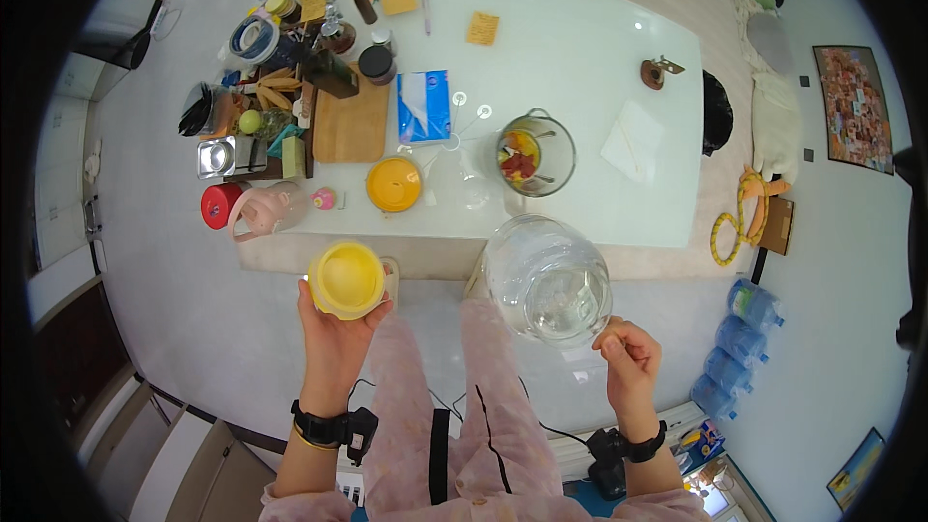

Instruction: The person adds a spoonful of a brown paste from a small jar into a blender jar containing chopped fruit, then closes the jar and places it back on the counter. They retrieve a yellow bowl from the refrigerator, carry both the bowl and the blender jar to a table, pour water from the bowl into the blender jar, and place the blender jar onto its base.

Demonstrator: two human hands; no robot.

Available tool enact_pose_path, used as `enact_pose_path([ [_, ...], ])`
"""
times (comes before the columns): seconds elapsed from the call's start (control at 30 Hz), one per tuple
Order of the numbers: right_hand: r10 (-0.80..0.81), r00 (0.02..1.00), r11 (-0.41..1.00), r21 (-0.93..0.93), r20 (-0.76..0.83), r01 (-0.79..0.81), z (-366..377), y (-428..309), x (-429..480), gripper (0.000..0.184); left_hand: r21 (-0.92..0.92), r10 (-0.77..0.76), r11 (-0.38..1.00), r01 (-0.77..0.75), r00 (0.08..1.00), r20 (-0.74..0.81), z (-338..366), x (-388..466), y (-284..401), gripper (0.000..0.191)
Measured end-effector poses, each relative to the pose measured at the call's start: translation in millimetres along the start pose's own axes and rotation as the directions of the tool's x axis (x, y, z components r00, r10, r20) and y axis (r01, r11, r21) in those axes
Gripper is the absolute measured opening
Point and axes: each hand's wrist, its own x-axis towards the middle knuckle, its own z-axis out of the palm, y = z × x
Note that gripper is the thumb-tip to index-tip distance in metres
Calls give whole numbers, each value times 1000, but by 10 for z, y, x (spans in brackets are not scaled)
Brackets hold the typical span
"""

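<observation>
Near the table's front edge, my left hand holds a round yellow container from below. My right hand grips the rim or handle of a large clear glass vessel, which is tilted in front of the table; whether it contains liquid I cannot tell. On the white table stands a clear blender jug with red and yellow food pieces at its bottom. A yellow bowl rests left of the jug.
A wooden cutting board, a blue tissue pack and a pink jug occupy the table's left part, beside crowded jars and bottles. A white sheet lies at the right. Blue water bottles stand on the floor.
</observation>
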Motion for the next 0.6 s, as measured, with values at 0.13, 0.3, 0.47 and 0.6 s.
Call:
enact_pose_path([
  [0.13,19,999,999,-40,-42,-21,-467,-13,107,13,-17,-19,1000,18,1000,-24,117,-143,-291,68],
  [0.3,30,998,991,-127,-53,-36,-886,57,516,13,-29,-35,999,36,999,25,198,-272,-529,63],
  [0.47,45,998,974,-226,42,-35,-1135,95,1034,16,-21,25,999,-27,997,-77,273,-383,-738,67],
  [0.6,23,994,953,-304,103,10,-1165,60,1362,17,-37,20,999,-25,991,-131,281,-514,-842,66],
])
